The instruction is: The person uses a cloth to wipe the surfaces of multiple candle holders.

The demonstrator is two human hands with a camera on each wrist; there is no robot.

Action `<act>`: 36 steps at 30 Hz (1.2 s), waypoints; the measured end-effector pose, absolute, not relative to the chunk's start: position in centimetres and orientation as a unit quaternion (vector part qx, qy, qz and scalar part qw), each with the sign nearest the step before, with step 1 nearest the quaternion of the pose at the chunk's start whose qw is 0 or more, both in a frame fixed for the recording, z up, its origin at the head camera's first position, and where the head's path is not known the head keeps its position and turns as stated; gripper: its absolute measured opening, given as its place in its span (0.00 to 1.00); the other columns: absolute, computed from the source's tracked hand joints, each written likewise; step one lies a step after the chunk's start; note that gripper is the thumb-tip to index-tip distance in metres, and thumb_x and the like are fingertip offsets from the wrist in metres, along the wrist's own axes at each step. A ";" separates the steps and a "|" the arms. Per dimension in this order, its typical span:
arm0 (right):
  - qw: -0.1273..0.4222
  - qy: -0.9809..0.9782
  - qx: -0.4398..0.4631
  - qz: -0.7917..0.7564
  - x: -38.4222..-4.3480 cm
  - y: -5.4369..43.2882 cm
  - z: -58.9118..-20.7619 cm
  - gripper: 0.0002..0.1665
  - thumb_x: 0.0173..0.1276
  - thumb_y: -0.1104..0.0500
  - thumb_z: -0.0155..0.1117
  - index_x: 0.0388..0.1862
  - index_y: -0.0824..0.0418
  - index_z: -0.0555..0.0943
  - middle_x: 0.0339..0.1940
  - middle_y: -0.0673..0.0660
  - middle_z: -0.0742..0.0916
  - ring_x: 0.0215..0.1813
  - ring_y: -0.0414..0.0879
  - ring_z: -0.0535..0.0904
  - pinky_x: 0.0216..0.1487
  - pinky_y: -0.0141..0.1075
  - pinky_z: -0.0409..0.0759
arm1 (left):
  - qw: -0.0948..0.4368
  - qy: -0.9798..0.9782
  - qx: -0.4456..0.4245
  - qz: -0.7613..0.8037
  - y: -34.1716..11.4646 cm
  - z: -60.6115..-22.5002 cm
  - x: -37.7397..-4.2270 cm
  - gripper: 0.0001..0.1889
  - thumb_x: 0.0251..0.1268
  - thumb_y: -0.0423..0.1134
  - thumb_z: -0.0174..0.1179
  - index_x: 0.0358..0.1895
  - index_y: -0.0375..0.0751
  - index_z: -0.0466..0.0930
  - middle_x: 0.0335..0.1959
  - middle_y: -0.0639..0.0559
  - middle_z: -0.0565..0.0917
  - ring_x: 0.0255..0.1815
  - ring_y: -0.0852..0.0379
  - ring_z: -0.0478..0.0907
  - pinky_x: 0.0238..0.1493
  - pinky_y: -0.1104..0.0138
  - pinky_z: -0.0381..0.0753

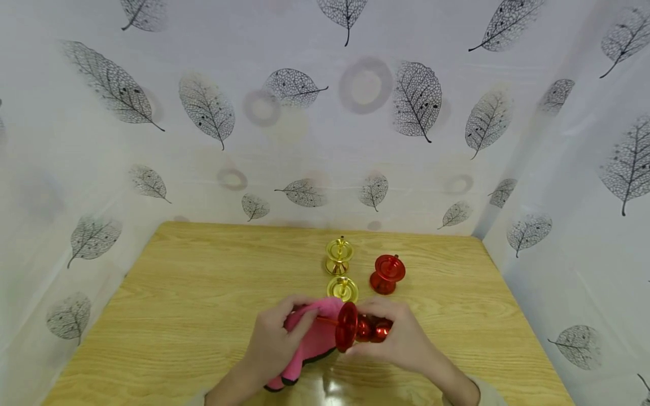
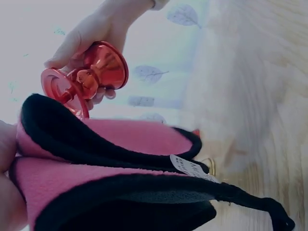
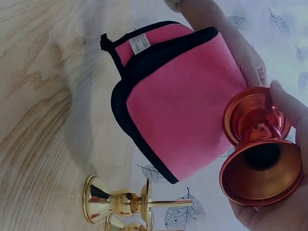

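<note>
My right hand (image 1: 401, 341) grips a shiny red candle holder (image 1: 347, 327) by its stem and base, tilted on its side above the table, its dish towards the left. From the dish a thin spike points at a pink cloth (image 1: 317, 338) with black edging. That folded cloth hangs from my left hand (image 1: 271, 335), which pinches it between thumb and fingers close to the spike. The right wrist view shows the hollow underside of the red candle holder (image 3: 262, 175). A white label (image 2: 190, 167) shows on the cloth in the left wrist view.
Beyond my hands, two gold candle holders, a farther one (image 1: 339, 256) and a nearer one (image 1: 342, 289), stand on the wooden table (image 1: 203, 293). To their right stands a second red candle holder (image 1: 388, 274). White leaf-patterned sheets (image 1: 315, 152) enclose the table's back and sides.
</note>
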State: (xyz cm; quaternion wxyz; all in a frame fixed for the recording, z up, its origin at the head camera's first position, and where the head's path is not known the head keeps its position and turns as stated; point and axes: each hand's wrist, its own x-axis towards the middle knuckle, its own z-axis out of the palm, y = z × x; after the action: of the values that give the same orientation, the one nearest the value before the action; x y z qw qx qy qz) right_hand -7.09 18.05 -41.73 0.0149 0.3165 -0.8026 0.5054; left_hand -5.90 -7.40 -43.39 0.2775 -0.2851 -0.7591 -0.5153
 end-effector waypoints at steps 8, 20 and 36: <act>-0.029 -0.771 0.204 0.602 -7.1 18.0 -41.5 0.18 0.61 0.67 0.78 0.50 0.65 0.87 0.38 0.49 0.92 0.35 0.36 0.85 0.35 0.35 0.89 | 0.333 -0.734 -0.224 -0.547 -7.3 -43.5 -5.9 0.15 0.57 0.17 0.70 0.44 0.36 0.85 0.34 0.45 0.91 0.34 0.61 0.89 0.37 0.78 0.87; -0.054 -0.699 0.062 0.710 -7.1 16.6 -41.4 0.12 0.74 0.65 0.66 0.51 0.70 0.87 0.37 0.44 0.91 0.40 0.38 0.86 0.44 0.33 0.90 | 0.324 -0.716 -0.162 -0.596 -5.3 -43.7 -4.5 0.13 0.61 0.16 0.67 0.43 0.35 0.84 0.35 0.43 0.90 0.37 0.68 0.86 0.34 0.76 0.88; -0.058 -0.695 0.094 0.710 -6.7 15.9 -41.9 0.22 0.74 0.66 0.66 0.62 0.77 0.79 0.46 0.44 0.91 0.48 0.38 0.84 0.51 0.31 0.88 | 0.339 -0.694 -0.136 -0.621 -3.0 -44.1 -4.3 0.11 0.61 0.15 0.66 0.42 0.31 0.84 0.34 0.40 0.90 0.40 0.69 0.86 0.35 0.76 0.89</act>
State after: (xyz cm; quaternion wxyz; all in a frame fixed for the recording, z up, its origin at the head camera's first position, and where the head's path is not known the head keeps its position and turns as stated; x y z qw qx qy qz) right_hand -6.74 15.94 -41.85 -0.0578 0.0941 -0.6950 0.7105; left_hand -4.27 -2.95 -44.09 0.3387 -0.1361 -0.6940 -0.6206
